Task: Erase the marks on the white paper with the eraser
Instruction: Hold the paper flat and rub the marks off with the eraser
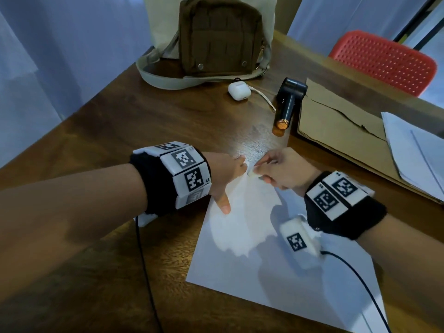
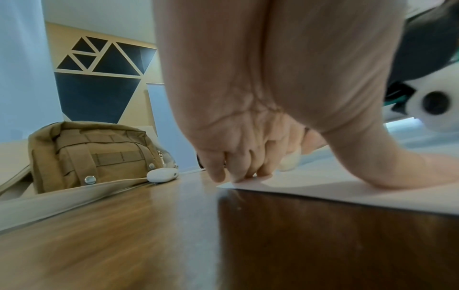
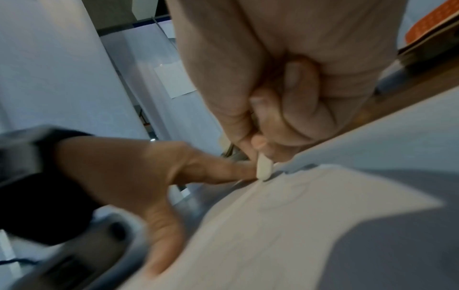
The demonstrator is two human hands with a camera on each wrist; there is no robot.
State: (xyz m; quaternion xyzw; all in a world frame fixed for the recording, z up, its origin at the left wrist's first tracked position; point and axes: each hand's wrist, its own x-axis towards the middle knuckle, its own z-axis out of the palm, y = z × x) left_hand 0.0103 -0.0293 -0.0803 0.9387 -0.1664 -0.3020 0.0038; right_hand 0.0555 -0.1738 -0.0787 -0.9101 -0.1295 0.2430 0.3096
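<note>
A sheet of white paper (image 1: 276,280) lies on the wooden table (image 1: 101,131). My right hand (image 1: 278,168) pinches a small white eraser (image 1: 253,173) and presses its tip on the paper near the far corner. In the right wrist view the eraser (image 3: 264,167) stands tip-down on the paper (image 3: 298,225) between my thumb and fingers. My left hand (image 1: 230,174) lies spread on the paper's left edge, fingertips (image 2: 238,177) pressing the corner and thumb (image 1: 223,203) flat on the sheet. A faint mark (image 1: 250,181) shows just below the eraser.
A brown bag (image 1: 216,39) stands at the back of the table. A white earbud case (image 1: 239,91), a black handheld device (image 1: 288,102), a brown paper envelope (image 1: 336,116) and loose sheets (image 1: 418,150) lie beyond. A red chair (image 1: 384,61) is at the far right.
</note>
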